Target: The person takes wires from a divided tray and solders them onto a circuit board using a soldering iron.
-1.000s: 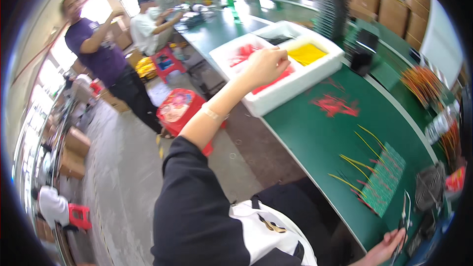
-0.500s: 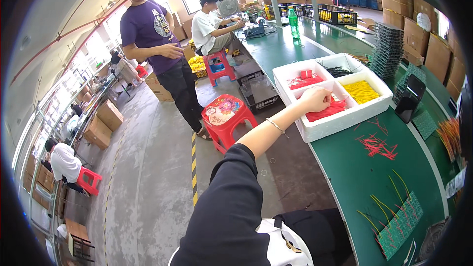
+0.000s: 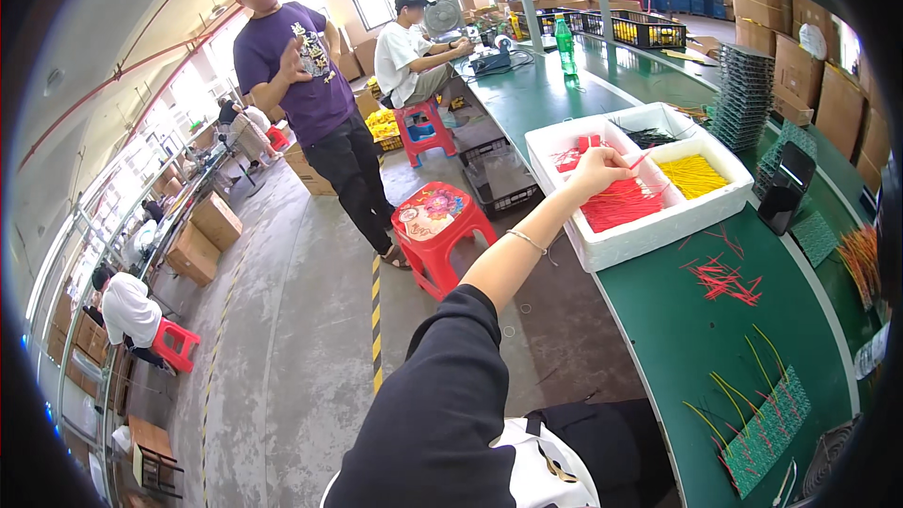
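Note:
My left hand [image 3: 600,172] is over the white foam box [image 3: 621,254], fingers pinched together. A short red wire [image 3: 640,161] sticks out at the fingertips. Below the hand, a compartment holds a heap of red wires [image 3: 621,207]. Other compartments hold yellow wires [image 3: 694,175], dark wires [image 3: 649,136], and more red pieces [image 3: 568,158]. On the green bench lies a green circuit board [image 3: 767,433] with yellow and red wires standing out of it. Loose red wires [image 3: 722,280] lie between box and board. My right hand is not in view.
A black phone-like device [image 3: 788,186] stands right of the box, near a stack of boards [image 3: 743,99]. A green bottle [image 3: 565,45] is farther back. A red stool [image 3: 442,230] and a standing person [image 3: 306,85] are to the left.
My left hand has risen slightly out of the red wires, with a red wire now showing at its fingertips. The standing person has raised a hand.

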Action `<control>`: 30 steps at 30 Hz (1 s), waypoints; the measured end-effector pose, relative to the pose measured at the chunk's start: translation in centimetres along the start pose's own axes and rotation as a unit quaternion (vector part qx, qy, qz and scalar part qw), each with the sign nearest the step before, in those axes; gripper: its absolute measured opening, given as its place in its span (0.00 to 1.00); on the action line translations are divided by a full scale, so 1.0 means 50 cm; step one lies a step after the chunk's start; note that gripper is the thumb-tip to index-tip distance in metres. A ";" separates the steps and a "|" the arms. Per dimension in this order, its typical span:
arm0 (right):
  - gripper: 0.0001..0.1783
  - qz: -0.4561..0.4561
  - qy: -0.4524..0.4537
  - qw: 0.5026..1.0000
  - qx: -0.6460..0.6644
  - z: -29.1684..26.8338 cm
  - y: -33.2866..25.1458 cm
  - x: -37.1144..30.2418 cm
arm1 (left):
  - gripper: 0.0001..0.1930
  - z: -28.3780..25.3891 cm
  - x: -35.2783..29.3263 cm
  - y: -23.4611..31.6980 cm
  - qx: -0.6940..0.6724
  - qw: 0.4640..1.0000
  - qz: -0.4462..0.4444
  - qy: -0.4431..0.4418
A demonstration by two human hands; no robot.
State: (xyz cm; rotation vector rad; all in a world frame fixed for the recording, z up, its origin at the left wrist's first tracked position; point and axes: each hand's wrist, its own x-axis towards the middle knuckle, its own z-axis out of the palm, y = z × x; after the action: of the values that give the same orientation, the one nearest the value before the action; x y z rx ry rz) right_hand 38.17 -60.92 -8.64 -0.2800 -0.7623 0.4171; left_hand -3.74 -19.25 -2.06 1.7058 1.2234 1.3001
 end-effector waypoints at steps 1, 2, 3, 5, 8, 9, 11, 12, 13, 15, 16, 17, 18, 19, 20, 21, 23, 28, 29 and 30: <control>0.14 0.022 0.092 0.968 -0.233 0.011 -0.015 -0.007 | 0.05 -0.003 -0.001 0.003 -0.020 1.000 -0.014 0.010; 0.14 0.043 0.177 0.871 -0.456 0.035 -0.023 -0.004 | 0.05 -0.003 -0.001 -0.001 -0.044 0.998 -0.029 0.019; 0.14 0.046 0.178 0.877 -0.443 0.039 -0.012 0.000 | 0.05 -0.008 0.007 -0.016 -0.128 0.991 -0.035 0.018; 0.15 0.055 0.212 0.874 -0.434 0.053 -0.010 -0.001 | 0.06 -0.003 0.002 0.018 -0.091 0.992 -0.076 0.037; 0.08 0.093 0.280 0.861 -0.414 0.108 0.010 0.006 | 0.06 -0.038 0.003 0.008 -0.101 0.990 -0.062 0.072; 0.08 0.085 0.266 0.878 -0.389 0.102 0.016 0.006 | 0.06 -0.051 0.006 0.008 -0.116 0.990 -0.051 0.066; 0.09 0.071 0.254 0.890 -0.371 0.094 0.013 0.008 | 0.06 -0.042 0.013 0.009 -0.137 0.988 -0.042 0.052; 0.09 0.067 0.254 0.889 -0.376 0.092 0.012 0.008 | 0.06 -0.037 0.012 0.014 -0.135 0.989 -0.047 0.048; 0.10 0.065 0.252 0.888 -0.379 0.092 0.011 0.009 | 0.06 -0.031 0.012 0.018 -0.131 0.989 -0.050 0.046; 0.10 0.065 0.252 0.883 -0.391 0.097 0.009 0.009 | 0.06 -0.028 0.009 0.017 -0.131 0.989 -0.059 0.043; 0.10 0.065 0.252 0.879 -0.399 0.099 0.010 0.010 | 0.07 -0.029 0.008 0.019 -0.130 0.989 -0.064 0.042; 0.10 0.066 0.251 0.879 -0.401 0.097 0.007 0.008 | 0.07 -0.029 0.005 0.018 -0.131 0.988 -0.066 0.042; 0.10 0.067 0.249 0.880 -0.399 0.093 0.003 0.007 | 0.06 -0.028 0.002 0.019 -0.132 0.989 -0.060 0.038; 0.10 0.067 0.246 0.881 -0.398 0.091 0.001 0.006 | 0.06 -0.028 0.001 0.019 -0.133 0.989 -0.054 0.035; 0.10 0.069 0.245 0.881 -0.398 0.091 0.001 0.005 | 0.06 -0.032 0.000 0.015 -0.132 0.989 -0.055 0.036; 0.10 0.071 0.245 0.881 -0.399 0.092 0.000 0.004 | 0.06 -0.035 0.000 0.011 -0.147 0.987 -0.050 0.031; 0.10 0.073 0.244 0.881 -0.399 0.093 0.000 0.004 | 0.05 -0.040 -0.001 0.009 -0.161 0.986 -0.045 0.027; 0.10 0.074 0.260 0.872 -0.407 0.101 0.006 0.007 | 0.04 -0.035 -0.003 0.016 -0.215 0.975 -0.051 0.009; 0.10 0.074 0.260 0.872 -0.407 0.097 0.005 0.007 | 0.04 -0.035 -0.001 0.015 -0.215 0.975 -0.051 0.009; 0.09 0.075 0.253 0.874 -0.408 0.089 0.005 0.006 | 0.05 -0.034 0.001 0.013 -0.214 0.975 -0.051 0.008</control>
State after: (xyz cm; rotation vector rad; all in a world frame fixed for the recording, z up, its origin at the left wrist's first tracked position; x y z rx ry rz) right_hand 35.13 -60.16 -5.47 -1.2034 -0.3561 0.1262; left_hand -5.18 -19.48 -0.95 1.3099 0.9406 1.3973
